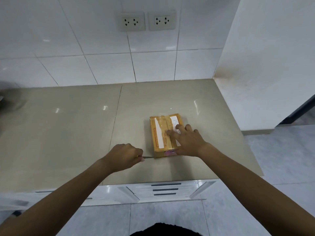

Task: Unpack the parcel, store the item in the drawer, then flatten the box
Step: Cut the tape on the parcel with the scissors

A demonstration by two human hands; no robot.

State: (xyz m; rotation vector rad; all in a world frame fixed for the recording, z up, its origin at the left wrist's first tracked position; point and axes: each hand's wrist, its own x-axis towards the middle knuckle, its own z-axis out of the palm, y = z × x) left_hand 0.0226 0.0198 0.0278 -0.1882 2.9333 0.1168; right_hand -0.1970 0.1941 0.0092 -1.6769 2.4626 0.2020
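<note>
Head view: my left hand (125, 156) is fisted around a thin blade (148, 157) whose tip touches the parcel (164, 133) at its near-left bottom corner on the desk (68, 130). My right hand (186, 140) lies spread flat on the parcel's top, gripping nothing.

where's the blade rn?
Head view, centre: the blade sticks out of the closed left hand, its tip at the parcel's near-left bottom corner on the counter.

Parcel (166, 133) on countertop (68, 133) — drawers (164, 189) below, sockets (146, 21) behind.
</note>
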